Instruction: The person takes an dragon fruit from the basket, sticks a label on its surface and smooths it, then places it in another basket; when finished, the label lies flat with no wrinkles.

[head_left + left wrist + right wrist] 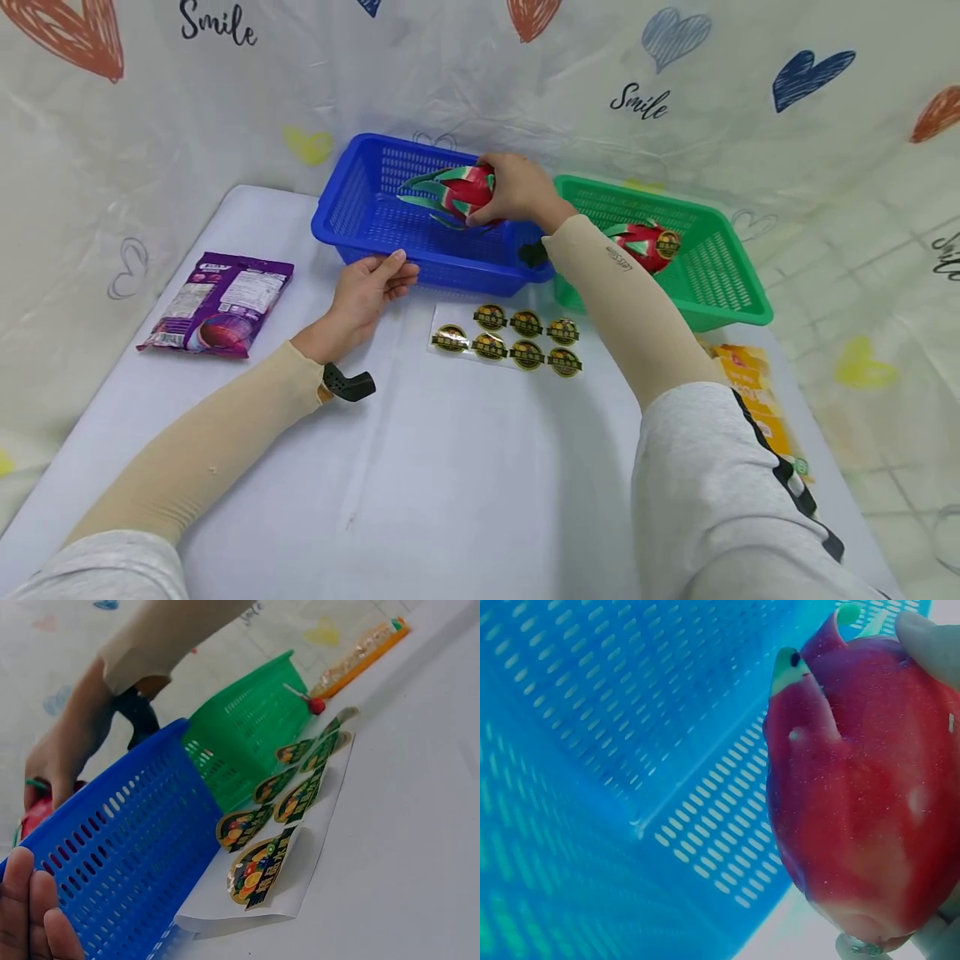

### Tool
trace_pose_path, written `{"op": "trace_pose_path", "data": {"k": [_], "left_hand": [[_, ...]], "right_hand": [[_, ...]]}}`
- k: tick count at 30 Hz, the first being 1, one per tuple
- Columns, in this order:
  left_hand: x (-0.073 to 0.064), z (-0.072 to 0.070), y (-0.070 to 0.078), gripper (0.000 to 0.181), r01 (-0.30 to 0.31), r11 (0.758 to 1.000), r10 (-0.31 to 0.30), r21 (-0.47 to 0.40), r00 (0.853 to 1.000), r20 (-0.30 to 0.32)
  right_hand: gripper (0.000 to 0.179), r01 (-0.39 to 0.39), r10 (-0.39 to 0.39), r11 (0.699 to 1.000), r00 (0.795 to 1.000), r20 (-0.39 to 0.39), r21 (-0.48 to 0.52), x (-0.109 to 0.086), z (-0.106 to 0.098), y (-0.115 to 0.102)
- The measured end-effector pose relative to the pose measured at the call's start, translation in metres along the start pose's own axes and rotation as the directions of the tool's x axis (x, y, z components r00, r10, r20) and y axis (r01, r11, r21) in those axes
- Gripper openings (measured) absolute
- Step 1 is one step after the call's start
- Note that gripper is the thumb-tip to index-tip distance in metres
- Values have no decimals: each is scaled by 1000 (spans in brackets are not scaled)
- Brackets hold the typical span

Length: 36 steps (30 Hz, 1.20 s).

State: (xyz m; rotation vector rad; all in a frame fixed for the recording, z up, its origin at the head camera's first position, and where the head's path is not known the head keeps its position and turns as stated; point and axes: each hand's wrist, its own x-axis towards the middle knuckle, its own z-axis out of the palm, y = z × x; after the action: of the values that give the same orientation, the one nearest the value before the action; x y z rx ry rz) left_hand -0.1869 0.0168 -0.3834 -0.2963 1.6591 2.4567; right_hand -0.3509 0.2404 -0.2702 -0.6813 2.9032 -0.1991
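Right hand [519, 192] gripping dragon fruit [467, 191], left hand [366, 293] loose, possibly touching basket [457, 271]

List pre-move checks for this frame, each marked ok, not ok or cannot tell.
1. Right hand grips a dragon fruit: ok.
2. That fruit released: not ok, held at the blue basket.
3. Left hand holding the basket firmly: cannot tell; it is at the near side.
4. Sticker on held fruit: cannot tell; none shows, but fingers cover part.
5. Green basket fruit labelled: ok, round sticker visible.
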Motion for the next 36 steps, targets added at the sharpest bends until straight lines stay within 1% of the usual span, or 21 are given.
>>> {"op": "trace_pose_path", "data": {"k": [7,10,15,20,26,31,34,36], "left_hand": [[9,-3,2,19,14,999,-14,-29,1000,5],[14,-5,4,18,24,999,-24,-39,1000,6],[21,-11,9,21,42,998,-41,-56,999,12],[24,-17,17,23,47,993,-45,-105,999,17],[23,-24,27,27,43,980,-39,-192,999,28],[22,-29,31,21,33,977,-29,-209,999,19],[23,-32,33,26,29,977,-24,-210,999,26],[23,-34,34,30,23,975,-20,-220,1000,18]], "right_hand": [[98,0,6,994,999,-51,112,-22,-17,5],[99,2,9,990,997,-75,140,-34,-25,6],[98,19,-2,989,993,-115,146,-54,-33,5],[98,68,-41,985,986,-164,160,-74,-36,1],[97,106,-74,981,978,-194,163,-99,-30,-6],[97,146,-114,978,973,-200,149,-121,-19,-12],[100,156,-127,979,970,-208,129,-135,-11,-14],[100,169,-140,977,967,-213,127,-143,-4,-16]]}}
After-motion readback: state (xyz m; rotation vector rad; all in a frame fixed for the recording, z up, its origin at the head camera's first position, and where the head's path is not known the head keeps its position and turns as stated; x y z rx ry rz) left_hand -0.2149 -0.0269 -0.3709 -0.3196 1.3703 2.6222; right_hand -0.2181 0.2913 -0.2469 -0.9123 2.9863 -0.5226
